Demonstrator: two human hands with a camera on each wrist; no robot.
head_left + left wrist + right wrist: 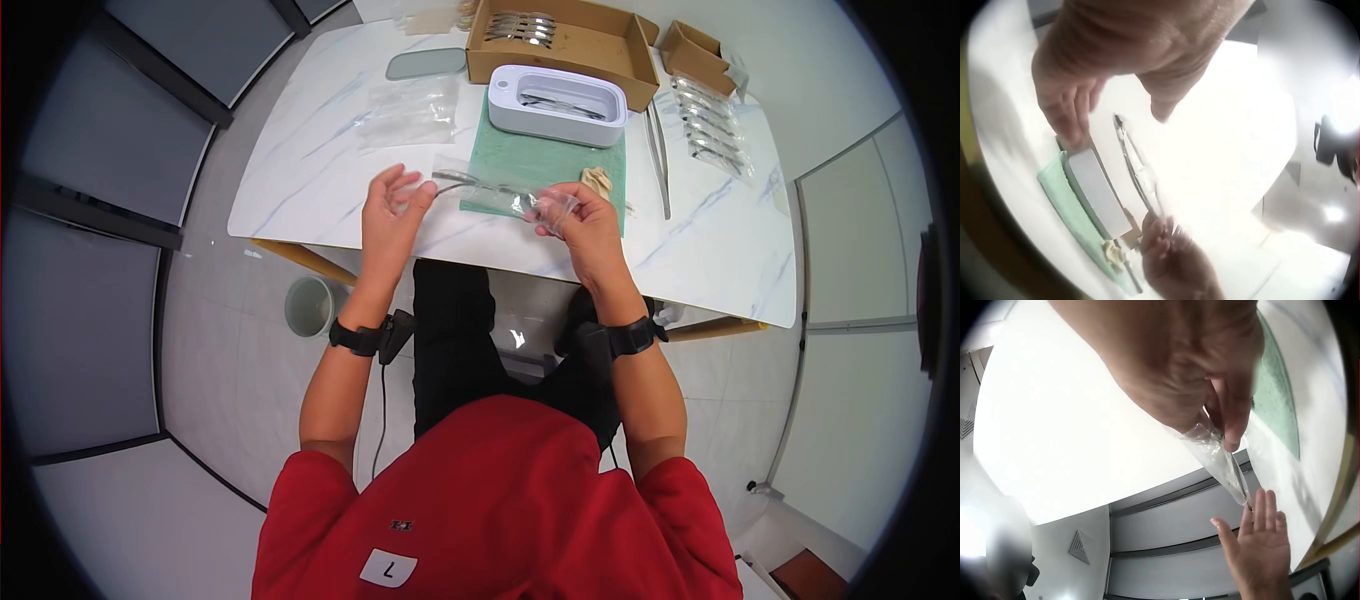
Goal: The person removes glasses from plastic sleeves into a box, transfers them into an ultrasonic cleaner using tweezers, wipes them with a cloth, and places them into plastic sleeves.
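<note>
A clear plastic bag with a pair of dark-armed eyeglasses in it is held above the table's front edge. My right hand pinches the bag's right end between thumb and fingers, and the film bunches there. Near the bag's other end is my left hand, its thumb spread away from the fingers. In the right wrist view the left palm faces the bag with fingers extended, fingertips right by its tip. The left wrist view shows the bagged glasses slanting from the right hand toward the gap beside the left thumb.
Behind the hands, a white cleaner tub holding glasses stands on a green cloth. A crumpled beige cloth and long tweezers lie rightward. Bagged glasses, flat clear bags, a grey lid and a cardboard box surround them.
</note>
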